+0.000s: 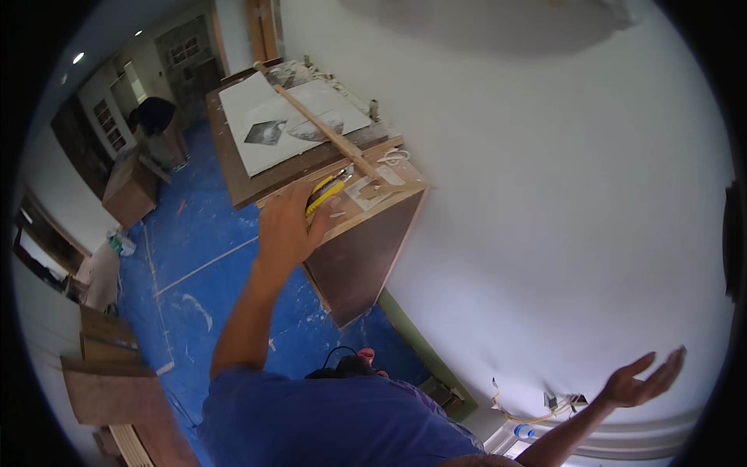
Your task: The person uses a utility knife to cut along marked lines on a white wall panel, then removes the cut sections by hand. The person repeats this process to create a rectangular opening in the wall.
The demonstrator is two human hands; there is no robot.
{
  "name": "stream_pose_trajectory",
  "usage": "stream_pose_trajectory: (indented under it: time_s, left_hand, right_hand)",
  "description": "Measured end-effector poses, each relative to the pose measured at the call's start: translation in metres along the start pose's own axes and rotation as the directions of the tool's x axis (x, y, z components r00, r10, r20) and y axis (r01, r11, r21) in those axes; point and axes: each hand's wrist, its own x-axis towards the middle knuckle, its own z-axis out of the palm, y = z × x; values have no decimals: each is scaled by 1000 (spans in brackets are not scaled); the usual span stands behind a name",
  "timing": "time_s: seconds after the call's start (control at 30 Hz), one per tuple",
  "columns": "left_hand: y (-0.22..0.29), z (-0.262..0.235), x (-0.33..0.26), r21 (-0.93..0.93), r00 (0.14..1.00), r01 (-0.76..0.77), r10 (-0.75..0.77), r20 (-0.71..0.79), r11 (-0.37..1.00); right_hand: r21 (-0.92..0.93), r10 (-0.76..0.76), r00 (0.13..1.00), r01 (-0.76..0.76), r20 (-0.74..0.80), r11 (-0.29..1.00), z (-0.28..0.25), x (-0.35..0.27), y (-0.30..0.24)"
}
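A yellow and black utility knife (325,192) lies between the thumb and fingers of my left hand (288,226), which is closed on it at the near edge of a wooden cabinet (354,261). Its metal end points away from me, toward a long wooden stick (319,123) lying slantwise across the top. Beside the knife are a small whitish sheet (376,189) and a loop of white cord (394,157). Out to the right, my right hand (643,381) is held up near the pale wall, its fingers apart and holding nothing.
A white board (247,148) with grey patches lies on the brown top. Blue sheeting (198,288) covers the floor. Far left, a person (159,121) bends beside a wooden box (130,191). Loose wires (506,409) hang from the wall, lower right. Brown panels (117,393) stand lower left.
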Motion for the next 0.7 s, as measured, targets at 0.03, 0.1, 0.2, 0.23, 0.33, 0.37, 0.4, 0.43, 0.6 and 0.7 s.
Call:
stream_pose_trajectory:
  time_s: [0.03, 0.1, 0.2, 0.23, 0.33, 0.37, 0.4, 0.43, 0.6, 0.7]
  left_hand:
    - [-5, -4, 6, 35, 999, -22, 21, 26, 999]
    - [-22, 0, 17, 101, 992, -76, 65, 104, 992]
    - [-52, 17, 16, 186, 973, -101, 57, 225, 977]
    - [-57, 25, 12, 191, 965, -82, 30, 259, 978]
    - [-67, 59, 3, 143, 979, -75, 45, 199, 987]
    - [-66, 67, -2, 124, 985, -79, 58, 164, 989]
    - [-66, 70, -5, 118, 986, -62, 43, 162, 991]
    - [-64, 72, -7, 112, 987, -41, 23, 159, 993]
    - [-60, 75, -6, 82, 986, -37, 23, 167, 996]
    - [-60, 75, -7, 72, 985, 16, -28, 170, 997]
  right_hand:
    - [177, 3, 999, -10, 40, 984, 20, -10, -41]
    - [479, 5, 981, -99, 192, 872, 54, -13, -116]
    - [760, -181, 912, -184, 369, 623, 113, -1, -211]
    - [800, -211, 871, -277, 443, 532, 128, 8, -245]
    - [841, -308, 784, -476, 538, 258, 177, 19, -327]
    - [829, -346, 756, -536, 556, 160, 188, 17, -349]
    - [811, -359, 735, -571, 575, 129, 200, 18, -369]
    - [790, -378, 712, -605, 592, 100, 213, 19, -390]
    - [708, -359, 640, -701, 679, 90, 287, -4, -476]
    - [662, -321, 600, -738, 733, 134, 296, -1, -504]
